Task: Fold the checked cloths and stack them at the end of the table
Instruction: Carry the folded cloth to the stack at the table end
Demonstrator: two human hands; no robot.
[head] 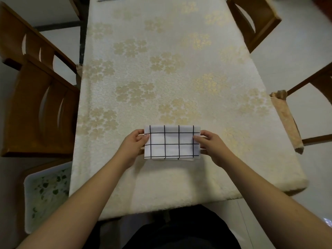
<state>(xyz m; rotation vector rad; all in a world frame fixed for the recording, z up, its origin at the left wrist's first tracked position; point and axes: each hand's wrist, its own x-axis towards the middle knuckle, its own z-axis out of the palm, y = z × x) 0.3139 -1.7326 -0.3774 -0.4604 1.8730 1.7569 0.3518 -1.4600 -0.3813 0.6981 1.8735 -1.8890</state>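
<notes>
Both hands grip folded checked cloth

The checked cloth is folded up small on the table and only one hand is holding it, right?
Not quite. The checked cloth is folded small on the table, but both hands hold it: the left hand pinches its left edge and the right hand pinches its right edge. The head view shows this.

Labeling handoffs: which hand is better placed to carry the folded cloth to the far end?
Neither clearly. Left hand and right hand each pinch one short edge of the folded checked cloth, symmetric near the table's centreline. Probably both carry it.
</notes>
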